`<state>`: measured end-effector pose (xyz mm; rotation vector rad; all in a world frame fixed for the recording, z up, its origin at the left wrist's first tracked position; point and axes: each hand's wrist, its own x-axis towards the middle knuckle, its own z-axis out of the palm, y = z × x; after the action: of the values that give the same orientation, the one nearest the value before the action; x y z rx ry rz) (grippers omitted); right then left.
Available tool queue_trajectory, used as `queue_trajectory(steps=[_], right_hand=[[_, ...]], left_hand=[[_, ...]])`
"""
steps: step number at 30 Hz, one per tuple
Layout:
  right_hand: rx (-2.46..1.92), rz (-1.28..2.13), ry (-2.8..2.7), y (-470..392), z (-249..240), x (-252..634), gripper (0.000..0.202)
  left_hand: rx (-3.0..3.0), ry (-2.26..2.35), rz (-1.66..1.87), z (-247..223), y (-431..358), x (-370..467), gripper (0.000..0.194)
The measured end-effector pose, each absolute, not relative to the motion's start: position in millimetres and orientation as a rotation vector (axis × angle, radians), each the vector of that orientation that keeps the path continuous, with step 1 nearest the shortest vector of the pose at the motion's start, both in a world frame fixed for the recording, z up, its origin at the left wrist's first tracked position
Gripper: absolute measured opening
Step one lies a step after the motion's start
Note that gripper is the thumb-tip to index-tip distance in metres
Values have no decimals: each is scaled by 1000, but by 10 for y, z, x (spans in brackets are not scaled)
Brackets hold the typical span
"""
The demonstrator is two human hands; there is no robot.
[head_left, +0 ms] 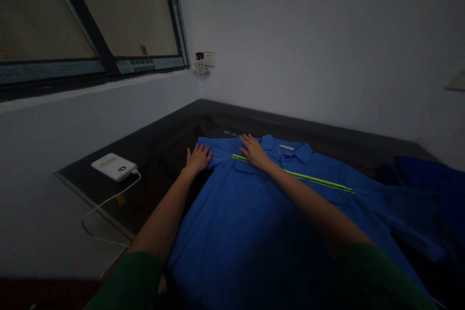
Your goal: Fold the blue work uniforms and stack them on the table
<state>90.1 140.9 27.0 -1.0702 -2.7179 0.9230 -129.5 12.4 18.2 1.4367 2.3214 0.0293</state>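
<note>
A blue work shirt with yellow-green stripes lies spread face up on a dark, glossy table, its collar toward the far wall. My left hand rests flat on the end of the left sleeve, fingers spread. On the upper chest near the left shoulder lies my right hand, palm down with its fingers extended. Neither hand grips the fabric. My right forearm crosses over the shirt front and hides part of it. The lower part of the shirt falls into shadow.
A white power bank with a cable plugged in sits on the table's left side. Darker blue folded cloth lies at the right. Walls border the table behind and at left, with sockets in the corner below a window.
</note>
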Motion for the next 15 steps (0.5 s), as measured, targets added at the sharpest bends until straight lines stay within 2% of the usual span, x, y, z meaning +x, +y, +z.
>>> queue_trajectory(steps=[3,6,11,15], right_hand=[[-999,1103,-2553,1076,711,1470,41],[-1067,1374,-2425,678,1305,2287,31],[-1925,1576,-1876,-161,2207,3937,42],[-2446,1698,-1368,-1172,2252,5198,40]], left_hand=[[1478,2418,163,448,207,-1258,44],[1581,2346,419,917,220,-1120,41],[1530,1932,936,1805,-524,-577,37],[1130,2006,1001,2004,-1771,-213,31]])
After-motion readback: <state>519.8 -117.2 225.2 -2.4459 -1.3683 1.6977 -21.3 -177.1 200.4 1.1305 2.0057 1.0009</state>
